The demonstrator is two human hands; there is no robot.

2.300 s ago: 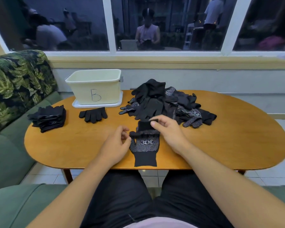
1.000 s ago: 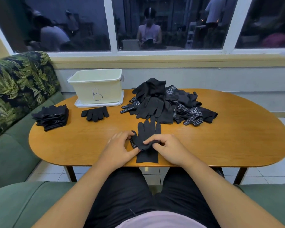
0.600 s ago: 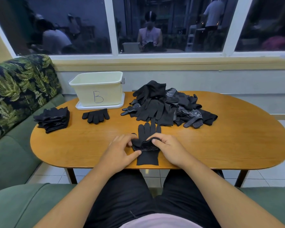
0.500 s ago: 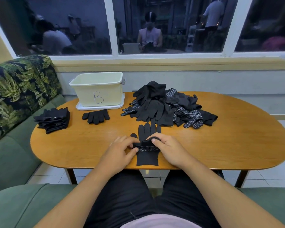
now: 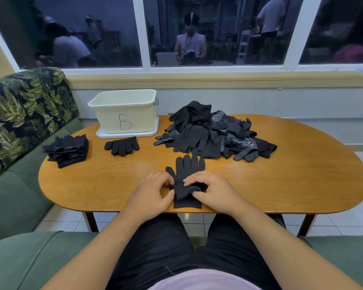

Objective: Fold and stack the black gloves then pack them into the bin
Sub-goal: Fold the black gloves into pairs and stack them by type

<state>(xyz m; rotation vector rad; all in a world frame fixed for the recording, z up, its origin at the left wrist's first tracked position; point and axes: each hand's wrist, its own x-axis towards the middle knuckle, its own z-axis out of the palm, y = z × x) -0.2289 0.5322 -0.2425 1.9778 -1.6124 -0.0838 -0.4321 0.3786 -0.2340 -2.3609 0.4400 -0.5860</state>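
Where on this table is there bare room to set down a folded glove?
Bare wood: the table's whole right end, beyond the loose pile; also front left, between the folded stack and the left hand. Crowded: bin, lone glove and pile along the back.

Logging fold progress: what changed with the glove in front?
The black knit glove in front now shows only plain black, fingers pointing away; its dotted side, visible earlier, is hidden. The left hand and right hand still pinch its middle. The cream bin, folded glove stack and loose glove pile stayed put.

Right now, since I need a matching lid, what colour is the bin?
The bin is cream; head view shows it.
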